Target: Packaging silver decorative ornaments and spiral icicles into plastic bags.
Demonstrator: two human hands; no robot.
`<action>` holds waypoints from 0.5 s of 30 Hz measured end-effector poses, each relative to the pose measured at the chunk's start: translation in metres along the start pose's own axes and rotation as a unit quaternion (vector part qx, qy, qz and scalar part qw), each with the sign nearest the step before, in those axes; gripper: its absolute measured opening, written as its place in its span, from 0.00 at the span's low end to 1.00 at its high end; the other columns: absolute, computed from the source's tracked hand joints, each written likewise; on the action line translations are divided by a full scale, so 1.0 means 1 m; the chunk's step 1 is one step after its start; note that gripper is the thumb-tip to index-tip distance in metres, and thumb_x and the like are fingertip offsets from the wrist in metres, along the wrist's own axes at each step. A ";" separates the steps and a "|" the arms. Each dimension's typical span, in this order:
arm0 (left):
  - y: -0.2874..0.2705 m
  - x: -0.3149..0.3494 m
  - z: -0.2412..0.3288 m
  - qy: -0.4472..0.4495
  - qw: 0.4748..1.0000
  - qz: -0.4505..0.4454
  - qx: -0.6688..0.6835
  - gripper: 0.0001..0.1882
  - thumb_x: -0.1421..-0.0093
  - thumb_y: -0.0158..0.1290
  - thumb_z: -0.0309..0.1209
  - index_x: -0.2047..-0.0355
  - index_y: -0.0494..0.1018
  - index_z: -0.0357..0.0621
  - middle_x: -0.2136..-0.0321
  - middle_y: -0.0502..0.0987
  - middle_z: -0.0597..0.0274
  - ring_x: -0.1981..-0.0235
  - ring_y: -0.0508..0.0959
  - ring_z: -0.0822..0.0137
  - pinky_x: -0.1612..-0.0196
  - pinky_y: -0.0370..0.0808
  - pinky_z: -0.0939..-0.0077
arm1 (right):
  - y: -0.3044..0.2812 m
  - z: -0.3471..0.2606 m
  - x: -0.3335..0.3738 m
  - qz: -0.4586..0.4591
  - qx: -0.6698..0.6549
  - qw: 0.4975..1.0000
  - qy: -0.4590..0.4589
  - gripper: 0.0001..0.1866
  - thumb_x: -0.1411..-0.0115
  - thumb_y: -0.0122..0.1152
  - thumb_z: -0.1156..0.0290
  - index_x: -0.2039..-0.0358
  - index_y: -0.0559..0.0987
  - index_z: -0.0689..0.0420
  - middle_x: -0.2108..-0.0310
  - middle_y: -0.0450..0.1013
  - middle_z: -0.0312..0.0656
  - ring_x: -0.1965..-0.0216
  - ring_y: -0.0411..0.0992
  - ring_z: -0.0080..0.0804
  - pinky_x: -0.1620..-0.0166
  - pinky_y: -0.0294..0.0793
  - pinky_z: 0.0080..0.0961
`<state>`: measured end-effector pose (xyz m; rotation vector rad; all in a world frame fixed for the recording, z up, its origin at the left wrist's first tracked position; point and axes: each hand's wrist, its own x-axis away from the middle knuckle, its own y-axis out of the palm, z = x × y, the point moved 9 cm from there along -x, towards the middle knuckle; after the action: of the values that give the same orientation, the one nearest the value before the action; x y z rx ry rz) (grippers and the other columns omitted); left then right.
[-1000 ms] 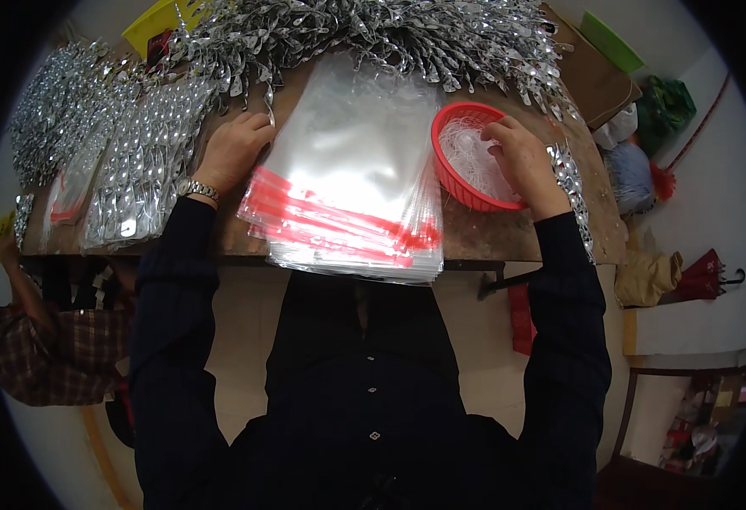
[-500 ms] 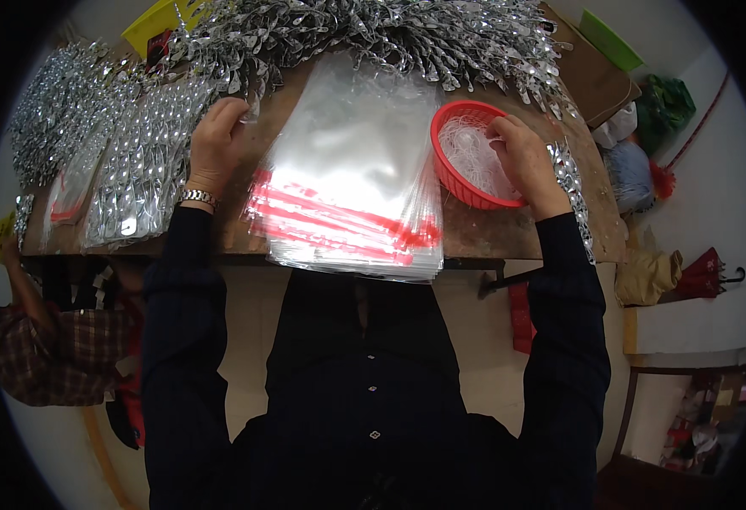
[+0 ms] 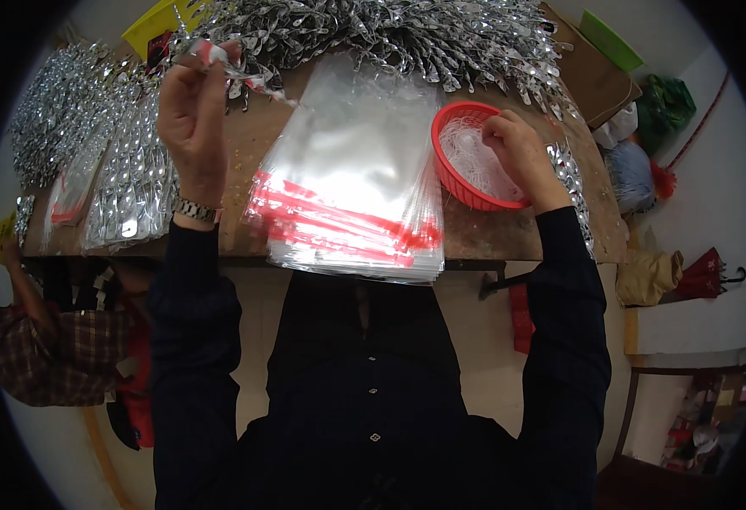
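Note:
My left hand [image 3: 193,127] is raised over the back left of the table, with a shiny silver strand [image 3: 256,83] pinched between thumb and fingers. The strand's free end trails rightward and has reddish glints. My right hand [image 3: 519,151] is at the right rim of a red plastic basket [image 3: 466,197], its fingertips closed over the inside. Fine white threads [image 3: 468,146] lie loosely in that basket. Whether a thread is between those fingertips is too small to tell. Between my hands lies a stack of clear plastic bags [image 3: 352,153] with red bands near their front ends.
Silver foil strands [image 3: 373,34] are heaped along the back, with more laid in bundles [image 3: 127,183] at the left. A cardboard box [image 3: 590,72] is at the back right. Beyond the table's left edge sits another person in a checked shirt [image 3: 59,357].
My left hand has risen and moved away toward the back left, lifting the silver strand from beside the heap. My right hand has shifted only slightly at the basket.

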<state>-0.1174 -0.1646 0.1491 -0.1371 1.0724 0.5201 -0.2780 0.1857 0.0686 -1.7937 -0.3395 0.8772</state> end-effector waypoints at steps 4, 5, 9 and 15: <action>0.003 -0.012 0.038 -0.025 0.996 0.019 0.085 0.10 0.34 0.42 0.26 0.58 0.70 0.34 0.60 0.78 0.48 0.58 0.78 0.58 0.56 0.75 0.69 | -0.014 0.020 0.004 0.020 -0.147 0.986 0.077 0.04 0.44 0.60 0.74 0.70 0.76 0.61 0.73 0.71 0.36 0.70 0.71 0.28 0.66 0.70 0.24; 0.002 -0.014 0.047 -0.052 0.991 0.015 0.125 0.10 0.33 0.40 0.29 0.58 0.67 0.36 0.61 0.78 0.49 0.62 0.79 0.58 0.61 0.76 0.69 | -0.010 0.025 0.003 0.011 -0.234 0.964 0.125 0.05 0.42 0.59 0.73 0.70 0.76 0.61 0.76 0.70 0.32 0.72 0.70 0.21 0.68 0.68 0.20; 0.014 -0.009 0.063 -0.126 0.953 -0.003 0.275 0.12 0.33 0.36 0.32 0.55 0.61 0.38 0.65 0.77 0.50 0.70 0.79 0.59 0.70 0.75 0.70 | -0.023 0.016 0.004 -0.001 -0.340 0.925 0.167 0.05 0.41 0.59 0.71 0.69 0.76 0.58 0.77 0.69 0.28 0.73 0.67 0.13 0.70 0.65 0.13; 0.048 0.030 0.051 -0.262 0.925 -0.008 0.275 0.10 0.33 0.36 0.32 0.59 0.63 0.40 0.70 0.75 0.55 0.78 0.73 0.69 0.76 0.71 0.77 | -0.046 0.007 0.005 0.028 -0.436 0.882 0.176 0.04 0.39 0.57 0.71 0.68 0.77 0.56 0.74 0.73 0.30 0.75 0.64 0.11 0.71 0.63 0.10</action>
<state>-0.0879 -0.0947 0.1550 0.4674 0.6540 0.2029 -0.2714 0.2116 0.1069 -2.7577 -0.4914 0.4148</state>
